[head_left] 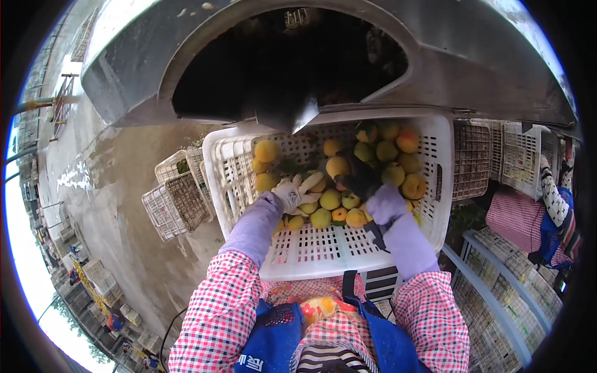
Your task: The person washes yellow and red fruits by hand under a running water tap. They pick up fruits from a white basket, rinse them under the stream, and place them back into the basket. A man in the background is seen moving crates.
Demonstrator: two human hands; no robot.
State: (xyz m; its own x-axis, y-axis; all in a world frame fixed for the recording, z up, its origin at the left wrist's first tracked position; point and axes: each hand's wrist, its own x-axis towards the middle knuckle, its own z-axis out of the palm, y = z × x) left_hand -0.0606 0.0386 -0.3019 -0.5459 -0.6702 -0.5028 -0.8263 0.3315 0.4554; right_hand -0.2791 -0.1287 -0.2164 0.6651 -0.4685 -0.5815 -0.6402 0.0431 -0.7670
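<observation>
Concrete floor: is spreading across the left, brown patches darkening it.
White sky: is glaring along the left rim.
Blue-grey metal rails: are slanting across the lower right.
Distant crate stacks: are lining the far left.

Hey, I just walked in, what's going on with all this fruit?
Someone in pink checked sleeves reaches into a white crate partly filled with yellow and green fruit. The white-gloved left hand is among the fruit, left of the middle; the dark-gloved right hand is further right, its grip too dark to make out. A grey metal housing stands at the crate's far side.
</observation>
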